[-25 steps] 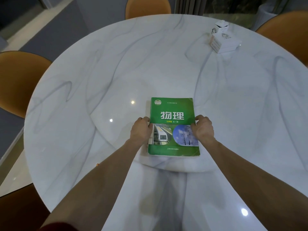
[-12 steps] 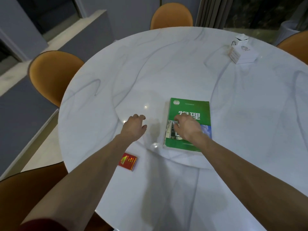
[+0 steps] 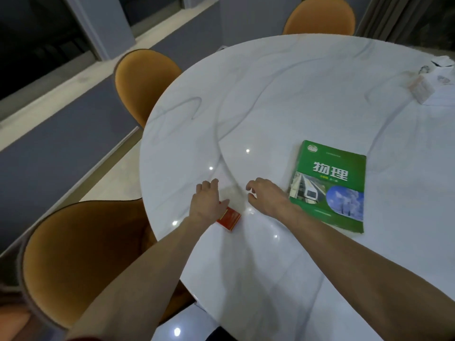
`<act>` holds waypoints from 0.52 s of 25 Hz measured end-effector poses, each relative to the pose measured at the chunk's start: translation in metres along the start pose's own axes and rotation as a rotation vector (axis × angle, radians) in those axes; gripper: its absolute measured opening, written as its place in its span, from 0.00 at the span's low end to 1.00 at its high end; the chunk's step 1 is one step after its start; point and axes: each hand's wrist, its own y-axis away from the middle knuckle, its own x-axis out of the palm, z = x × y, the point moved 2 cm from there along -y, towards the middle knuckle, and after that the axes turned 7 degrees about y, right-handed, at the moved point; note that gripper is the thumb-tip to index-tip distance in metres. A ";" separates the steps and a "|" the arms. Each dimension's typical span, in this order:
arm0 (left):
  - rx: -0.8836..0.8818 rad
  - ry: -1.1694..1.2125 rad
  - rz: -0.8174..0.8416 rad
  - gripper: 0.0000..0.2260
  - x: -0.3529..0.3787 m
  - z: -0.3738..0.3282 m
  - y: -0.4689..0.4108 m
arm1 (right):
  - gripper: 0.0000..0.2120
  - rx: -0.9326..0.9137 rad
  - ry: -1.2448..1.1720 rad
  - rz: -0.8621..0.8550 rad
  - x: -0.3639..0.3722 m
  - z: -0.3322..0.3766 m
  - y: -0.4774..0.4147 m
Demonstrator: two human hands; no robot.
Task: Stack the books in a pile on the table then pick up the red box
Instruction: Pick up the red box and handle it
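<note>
A green textbook lies flat on the white marble table, topping a pile whose lower books are hidden. A small red box lies near the table's left edge. My left hand hovers right over the box, fingers spread, covering its left end; I cannot tell whether it touches. My right hand is open between the box and the book, fingers curled a little, holding nothing.
Orange chairs stand around the table: one at the near left, one at the left, one at the far side. A white tissue box sits at the far right edge.
Both hands have left the green book and moved left. My left hand has come over the red box; my right hand has slid off the cover. The view has swung left.
</note>
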 end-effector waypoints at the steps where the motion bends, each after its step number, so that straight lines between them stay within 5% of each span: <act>1: -0.026 0.025 -0.010 0.31 0.007 0.006 0.005 | 0.17 -0.018 -0.002 0.024 0.005 0.008 -0.004; 6: -0.071 0.107 -0.078 0.40 0.044 0.020 0.022 | 0.18 -0.031 0.023 0.125 0.032 0.032 -0.020; 13: -0.101 0.160 -0.114 0.34 0.076 0.031 0.031 | 0.15 0.009 0.085 0.195 0.066 0.042 -0.031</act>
